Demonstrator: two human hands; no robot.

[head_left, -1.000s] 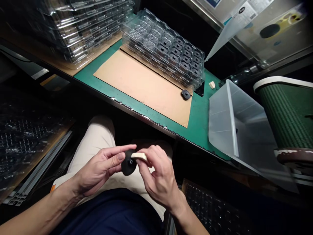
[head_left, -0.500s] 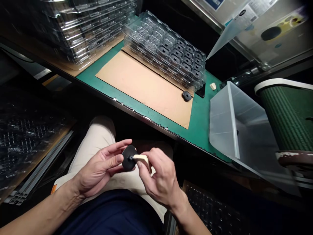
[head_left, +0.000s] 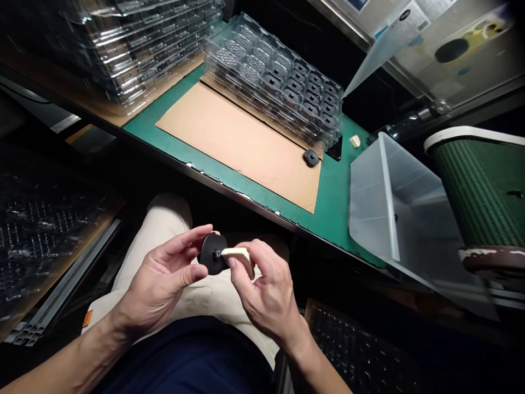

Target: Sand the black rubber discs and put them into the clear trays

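On the green counter (head_left: 333,210), a clear tray (head_left: 229,79) looks only part-filled: dark parts (head_left: 292,97) show towards its right side. In front lies a cardboard sheet (head_left: 241,142). The left hand (head_left: 164,279) grips a black disc (head_left: 208,251) by its edge; the right hand (head_left: 266,290) pinches a pale block (head_left: 241,257), its tip near the disc's middle, contact unclear, so work on this disc seems unfinished. 1 black part (head_left: 311,158) rests on the cardboard sheet's right end, not in the tray.
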